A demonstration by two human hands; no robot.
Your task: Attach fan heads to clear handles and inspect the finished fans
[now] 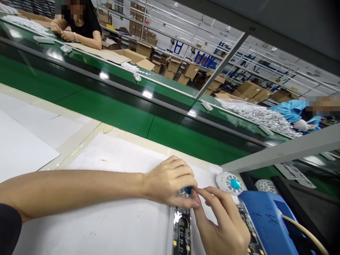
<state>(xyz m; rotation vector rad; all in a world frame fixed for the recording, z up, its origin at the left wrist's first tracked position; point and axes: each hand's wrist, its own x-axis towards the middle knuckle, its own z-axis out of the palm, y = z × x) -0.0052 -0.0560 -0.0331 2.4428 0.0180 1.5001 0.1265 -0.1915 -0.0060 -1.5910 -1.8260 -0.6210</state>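
My left hand (170,182) is closed over a white slotted round part with a blue centre (187,190), its thumb and fingers at the part's edges. This part lies at the far end of a long strip with a black circuit board (181,232) and small yellow squares. From the right, my right hand (223,219) meets the left fingertips, thumb and forefinger pinched together; whatever is between them is hidden. Beyond it lies a similar white round piece with a bright blue centre (235,184). A second black circuit-board strip (251,226) shows partly behind my right hand.
A blue device (265,219) with a pale cable (305,230) stands at right. A grey post (287,150) slants beside the white worktop (127,226). Past it runs a green conveyor (127,111) with small white parts. Two people (83,26) work across it.
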